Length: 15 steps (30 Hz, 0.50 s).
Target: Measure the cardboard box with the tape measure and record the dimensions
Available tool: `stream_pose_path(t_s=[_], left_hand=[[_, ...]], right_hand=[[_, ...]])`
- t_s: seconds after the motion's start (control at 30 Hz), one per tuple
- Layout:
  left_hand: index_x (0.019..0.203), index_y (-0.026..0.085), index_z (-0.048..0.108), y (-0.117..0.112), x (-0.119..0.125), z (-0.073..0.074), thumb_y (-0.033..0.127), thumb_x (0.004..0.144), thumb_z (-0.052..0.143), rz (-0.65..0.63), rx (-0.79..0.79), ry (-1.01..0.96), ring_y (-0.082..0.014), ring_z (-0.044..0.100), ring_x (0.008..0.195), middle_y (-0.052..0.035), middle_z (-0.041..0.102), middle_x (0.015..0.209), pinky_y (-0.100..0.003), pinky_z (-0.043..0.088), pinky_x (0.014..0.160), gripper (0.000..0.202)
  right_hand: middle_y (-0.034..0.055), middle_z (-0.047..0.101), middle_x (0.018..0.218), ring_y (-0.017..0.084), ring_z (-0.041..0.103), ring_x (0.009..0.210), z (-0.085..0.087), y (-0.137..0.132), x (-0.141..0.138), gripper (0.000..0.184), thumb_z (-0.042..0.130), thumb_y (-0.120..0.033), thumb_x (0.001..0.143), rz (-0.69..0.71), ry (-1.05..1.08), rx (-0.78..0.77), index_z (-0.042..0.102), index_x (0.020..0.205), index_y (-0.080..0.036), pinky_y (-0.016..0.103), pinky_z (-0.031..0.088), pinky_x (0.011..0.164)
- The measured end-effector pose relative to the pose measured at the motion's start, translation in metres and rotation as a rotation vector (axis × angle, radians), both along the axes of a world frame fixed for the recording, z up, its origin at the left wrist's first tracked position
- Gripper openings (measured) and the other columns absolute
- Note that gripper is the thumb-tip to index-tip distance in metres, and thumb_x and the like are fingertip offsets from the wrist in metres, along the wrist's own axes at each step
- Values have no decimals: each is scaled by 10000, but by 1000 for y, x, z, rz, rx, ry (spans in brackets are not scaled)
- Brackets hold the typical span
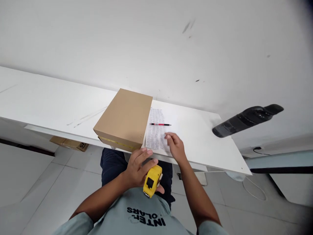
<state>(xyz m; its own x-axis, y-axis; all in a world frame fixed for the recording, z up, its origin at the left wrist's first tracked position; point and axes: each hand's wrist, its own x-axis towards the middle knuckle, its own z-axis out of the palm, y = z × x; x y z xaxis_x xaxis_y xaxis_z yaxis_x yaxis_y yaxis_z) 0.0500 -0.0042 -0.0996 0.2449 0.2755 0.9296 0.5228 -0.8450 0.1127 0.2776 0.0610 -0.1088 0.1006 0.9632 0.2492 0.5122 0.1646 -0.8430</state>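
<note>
My left hand (138,168) holds a yellow tape measure (153,179) in front of my shirt, its thumb beneath the case and its other fingers stretched toward the box. A brown cardboard box (126,116) lies on the white table, close to those fingertips. Along the box's front side runs a thin yellow strip (114,142); whether it is tape blade I cannot tell. Over the right edge of a handwritten sheet of paper (154,137) hovers my right hand (176,147), fingers loosely bent with nothing visible in them. A red and black pen (160,124) rests across the sheet, apart from that hand.
At the table's right end stands a dark bottle (241,120). The long white table (49,98) runs along a wall. Below it on the floor, a cardboard carton (69,143) sits to the left. A white cable (256,192) hangs at the right.
</note>
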Motion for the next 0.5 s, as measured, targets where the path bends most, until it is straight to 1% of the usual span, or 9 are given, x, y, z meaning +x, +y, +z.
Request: stream_pose_path(t_s=[0.03,0.07,0.1,0.17,0.2,0.27,0.33,0.4,0.5], left_hand=[[1365,137,575,-1,-2,4,873,773,600,37,-6,-13,-348,569,1323,-225,603,1372,-468,536,1052,945],[1389,139,561,-1,-4,7,876,799,558,65,-20,-24,-351,546,1345,-229,559,1419,-473,526,1067,945],[1414,137,544,-1,-7,8,878,821,519,84,-40,-25,-354,527,1365,-234,519,1455,-478,513,1085,950],[1458,133,516,1,-13,8,874,842,480,102,-98,12,-361,502,1394,-245,469,1496,-485,479,1128,964],[1474,133,508,1,-16,8,871,843,483,103,-132,44,-368,502,1399,-253,465,1503,-488,466,1141,971],[1499,127,489,1,-24,8,851,842,516,87,-182,101,-378,528,1385,-275,491,1490,-492,471,1132,979],[1520,111,453,0,-31,10,813,844,568,44,-177,108,-356,594,1327,-281,572,1418,-468,518,1072,981],[1512,115,441,-3,-39,15,748,863,618,-21,-128,94,-283,690,1188,-230,692,1272,-412,562,994,924],[1400,156,537,-7,-51,24,609,899,683,-63,-97,120,-191,760,974,-134,790,1092,-351,581,928,691]], right_hand=[[70,697,875,171,574,622,6,-17,-9,550,397,-656,1003,119,63,-38,701,1063,-201,338,536,634],[71,703,876,170,584,617,11,-34,-20,623,395,-737,974,340,233,-117,700,1100,-208,325,528,607],[74,712,911,177,611,649,15,-50,-30,671,457,-799,918,515,378,-186,686,1170,-221,322,533,617],[51,698,889,171,616,680,19,-76,-52,670,621,-798,833,698,611,-274,661,1196,-237,299,526,633],[26,676,838,149,587,643,20,-85,-62,623,686,-763,813,718,712,-307,657,1149,-239,274,506,606],[-17,627,751,107,517,568,17,-94,-76,520,783,-673,789,698,867,-353,634,1026,-233,231,454,546],[-23,622,751,94,508,565,12,-96,-83,492,848,-605,755,645,947,-377,613,961,-225,215,442,532],[-6,643,789,108,554,611,5,-95,-84,505,876,-585,728,598,975,-384,620,959,-216,222,471,557],[17,680,827,125,602,616,-4,-94,-82,512,839,-596,765,594,1004,-426,632,1036,-215,239,508,556]])
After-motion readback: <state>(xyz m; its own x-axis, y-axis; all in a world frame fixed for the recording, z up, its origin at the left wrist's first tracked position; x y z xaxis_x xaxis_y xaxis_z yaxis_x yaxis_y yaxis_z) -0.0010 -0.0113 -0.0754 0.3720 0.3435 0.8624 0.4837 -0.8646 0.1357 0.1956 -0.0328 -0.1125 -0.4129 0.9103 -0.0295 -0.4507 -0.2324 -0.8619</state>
